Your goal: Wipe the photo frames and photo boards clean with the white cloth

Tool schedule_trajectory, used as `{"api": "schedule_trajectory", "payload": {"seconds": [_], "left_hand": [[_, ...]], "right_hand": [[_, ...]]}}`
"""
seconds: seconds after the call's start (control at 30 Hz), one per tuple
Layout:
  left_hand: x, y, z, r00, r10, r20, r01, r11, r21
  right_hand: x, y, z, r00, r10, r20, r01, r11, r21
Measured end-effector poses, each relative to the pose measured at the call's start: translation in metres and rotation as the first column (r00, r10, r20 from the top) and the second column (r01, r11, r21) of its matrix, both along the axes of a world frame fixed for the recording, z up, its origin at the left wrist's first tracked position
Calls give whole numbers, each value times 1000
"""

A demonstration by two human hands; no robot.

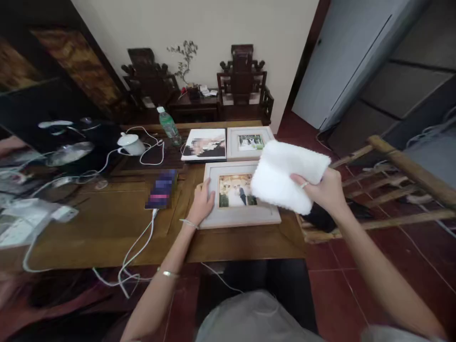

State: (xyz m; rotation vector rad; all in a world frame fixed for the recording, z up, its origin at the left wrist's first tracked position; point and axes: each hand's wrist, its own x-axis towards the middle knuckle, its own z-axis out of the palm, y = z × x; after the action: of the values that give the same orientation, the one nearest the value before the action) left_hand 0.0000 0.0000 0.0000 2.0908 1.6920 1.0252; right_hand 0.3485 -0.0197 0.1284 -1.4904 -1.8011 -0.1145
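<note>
A picture frame [242, 219] with a pale wide border and a photo inside lies flat near the table's front edge. My left hand [202, 203] grips its left edge, thumb on top of the border. In my right hand [326, 187] is a white fluffy cloth [285, 173], pinched at its right side and held over the frame's right part, hiding that corner. Behind lie a second, smaller picture frame [233, 142], partly covered by the cloth, and a photo album [204, 144] with a picture on its cover.
Left of the frames, a phone [162, 190] is plugged into a white cable [151, 232] that hangs over the table edge [107, 259]. A green-labelled bottle [169, 126], a lidded white cup [130, 144] and a power strip [21, 221] stand farther left. A wooden rack [409, 166] is at right.
</note>
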Motion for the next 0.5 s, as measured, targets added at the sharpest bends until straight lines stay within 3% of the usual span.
{"api": "schedule_trajectory", "payload": {"seconds": [0.17,0.3,0.4,0.5], "left_hand": [[4,-1,0,999,-30,-19,30,1000,-1],[5,-5,5,993,-87,-85,92,994,56],[5,-7,7,987,-121,-107,130,989,78],[5,-7,5,987,-124,-103,133,987,87]], "right_hand": [[3,9,8,994,-33,103,33,999,2],[-2,14,10,959,14,283,-33,997,64],[-18,16,-9,916,78,393,-100,994,36],[-43,10,-42,821,286,495,-214,957,-197]]}}
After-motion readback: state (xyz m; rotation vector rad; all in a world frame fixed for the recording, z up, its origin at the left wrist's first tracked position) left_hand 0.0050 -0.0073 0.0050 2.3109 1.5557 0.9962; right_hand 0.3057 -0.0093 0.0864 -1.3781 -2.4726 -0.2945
